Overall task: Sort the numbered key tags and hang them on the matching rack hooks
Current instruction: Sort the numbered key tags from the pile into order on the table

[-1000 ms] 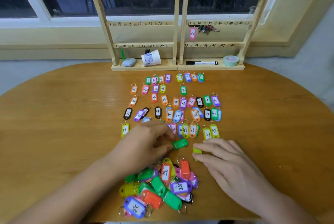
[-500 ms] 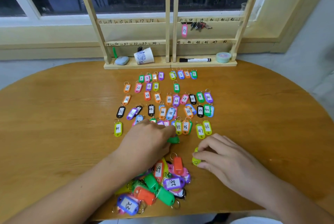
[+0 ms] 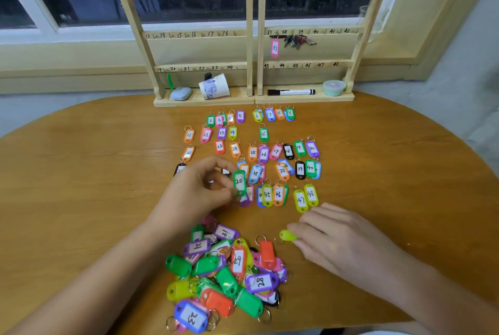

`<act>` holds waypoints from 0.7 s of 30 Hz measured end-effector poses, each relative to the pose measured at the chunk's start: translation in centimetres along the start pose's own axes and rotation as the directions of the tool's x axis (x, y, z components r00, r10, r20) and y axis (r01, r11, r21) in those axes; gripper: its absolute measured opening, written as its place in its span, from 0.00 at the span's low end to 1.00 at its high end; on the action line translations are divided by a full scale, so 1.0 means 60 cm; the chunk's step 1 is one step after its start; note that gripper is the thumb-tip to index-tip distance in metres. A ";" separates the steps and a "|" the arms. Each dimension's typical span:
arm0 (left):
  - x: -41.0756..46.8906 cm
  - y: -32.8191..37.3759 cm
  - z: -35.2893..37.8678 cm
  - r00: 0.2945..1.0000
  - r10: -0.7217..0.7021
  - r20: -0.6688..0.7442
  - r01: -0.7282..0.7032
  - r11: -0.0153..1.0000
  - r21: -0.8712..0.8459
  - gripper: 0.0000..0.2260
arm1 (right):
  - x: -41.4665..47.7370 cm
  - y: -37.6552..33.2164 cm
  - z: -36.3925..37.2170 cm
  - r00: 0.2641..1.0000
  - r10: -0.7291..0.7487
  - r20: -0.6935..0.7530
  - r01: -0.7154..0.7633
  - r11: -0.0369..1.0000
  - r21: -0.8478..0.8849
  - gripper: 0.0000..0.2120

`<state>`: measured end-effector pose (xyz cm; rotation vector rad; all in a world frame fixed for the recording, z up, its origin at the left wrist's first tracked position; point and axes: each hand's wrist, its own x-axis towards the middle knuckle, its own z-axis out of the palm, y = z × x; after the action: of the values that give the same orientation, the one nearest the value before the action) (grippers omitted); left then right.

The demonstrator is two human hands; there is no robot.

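Green plastic, a black handwritten 20 on a white paper insert: that's the tag point(image 3: 239, 182) up in the left hand point(image 3: 199, 189). It's pinched near its lower end between thumb and curled fingertips and stands upright just above the sorted rows point(image 3: 263, 153) on the wooden table point(image 3: 94, 172). The right hand point(image 3: 340, 237) sits low beside the unsorted pile point(image 3: 224, 275), fingertips closed on a yellow-green tag point(image 3: 286, 235) whose number I can't see from here.

Trouble spots? The rows under that left hand are packed, with several tags overlapping. A low sweep of the knuckles or a dropped 20 could scatter the thirties and forties and undo the order. The grip looks light and sits right at the tag's end, so it could swivel out. The left forearm also lies close to the pile, and a careless pull-back might drag tags toward the near edge.

On the rack point(image 3: 249, 37), a pink 37 point(image 3: 275, 48) hangs beside a bunch of keys point(image 3: 297, 41); hanging has barely begun, I'd say.
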<state>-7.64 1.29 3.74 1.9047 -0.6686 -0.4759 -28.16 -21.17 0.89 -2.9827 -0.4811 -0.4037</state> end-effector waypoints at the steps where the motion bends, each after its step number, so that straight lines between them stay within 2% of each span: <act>1: 0.007 0.001 -0.002 1.000 -0.012 0.003 0.013 0.999 -0.047 0.15 | 0.004 0.001 0.001 1.000 0.018 -0.010 -0.017 1.000 0.014 0.09; 4: 0.029 -0.002 -0.008 0.999 -0.038 -0.007 0.037 0.993 -0.113 0.16 | 0.015 0.004 0.001 0.991 0.131 -0.042 -0.125 0.985 0.119 0.09; 6: 0.041 -0.013 -0.007 0.998 -0.062 -0.028 0.055 0.981 -0.187 0.13 | 0.023 0.007 0.001 0.959 0.278 -0.050 -0.256 0.929 0.269 0.10; 8: 0.045 -0.021 -0.005 0.996 -0.069 -0.060 0.053 0.970 -0.239 0.10 | 0.033 0.009 0.004 0.890 0.455 -0.022 -0.392 0.789 0.473 0.10; 10: 0.042 -0.020 -0.003 0.993 -0.057 -0.105 0.026 0.961 -0.275 0.09 | 0.048 0.011 0.005 0.809 0.583 0.069 -0.479 0.587 0.652 0.11; 12: 0.036 -0.020 -0.005 0.985 -0.028 -0.169 -0.017 0.965 -0.262 0.09 | 0.065 0.013 0.004 0.758 0.633 0.156 -0.490 0.395 0.777 0.11; 13: 0.035 -0.021 -0.008 0.980 -0.009 -0.200 -0.040 0.970 -0.239 0.09 | 0.074 0.015 0.003 0.746 0.641 0.177 -0.479 0.333 0.812 0.10; 17: 0.030 -0.026 -0.014 0.973 0.019 -0.229 -0.069 0.974 -0.215 0.08 | 0.105 0.014 0.007 0.719 0.672 0.177 -0.421 0.218 0.881 0.07; 21: 0.026 -0.028 -0.014 0.982 0.019 -0.188 -0.053 0.982 -0.180 0.08 | 0.128 0.007 0.015 0.690 0.703 0.175 -0.357 0.120 0.927 0.08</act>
<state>-5.52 1.45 2.49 1.7339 -0.5174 -0.3209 -20.75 -19.16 2.09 -1.6489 0.3910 -0.3281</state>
